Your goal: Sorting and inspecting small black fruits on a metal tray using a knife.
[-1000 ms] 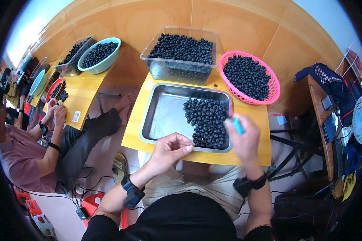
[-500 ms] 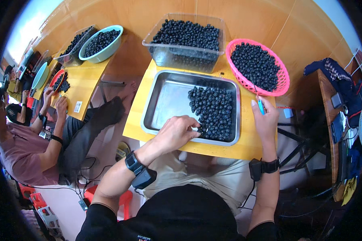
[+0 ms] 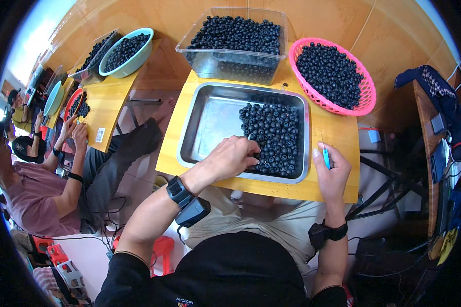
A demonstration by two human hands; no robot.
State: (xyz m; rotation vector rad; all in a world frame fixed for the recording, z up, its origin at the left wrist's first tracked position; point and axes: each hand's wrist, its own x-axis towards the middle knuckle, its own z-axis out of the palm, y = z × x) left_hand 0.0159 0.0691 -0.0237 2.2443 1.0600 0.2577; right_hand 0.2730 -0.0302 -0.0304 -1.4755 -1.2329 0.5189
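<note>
At the left edge of a heap of blueberries (image 3: 274, 133) in a shallow metal tray (image 3: 202, 115), my left hand (image 3: 235, 156) has its fingers curled together. Its fingertips touch the berries, and what they pinch, if anything, is hidden. My right hand (image 3: 334, 171) is closed around a small tool with a light blue handle (image 3: 326, 158) and a thin, needle-like tip pointing away from me. That hand is over the yellow table (image 3: 340, 138), to the right of the tray.
Behind the tray stands a clear plastic bin (image 3: 230, 61) of berries, beside a pink basket (image 3: 369, 94) also full. On the left, a co-worker (image 3: 41, 189) sits at another yellow table (image 3: 107, 112) with a pale green basin (image 3: 138, 64) of berries. A wooden desk (image 3: 425, 133) holds clutter at right.
My right hand has come down and back with the blue-handled tool, from beside the pink basket to beside the tray. My left hand has shifted slightly right and away, into the berries' edge.
</note>
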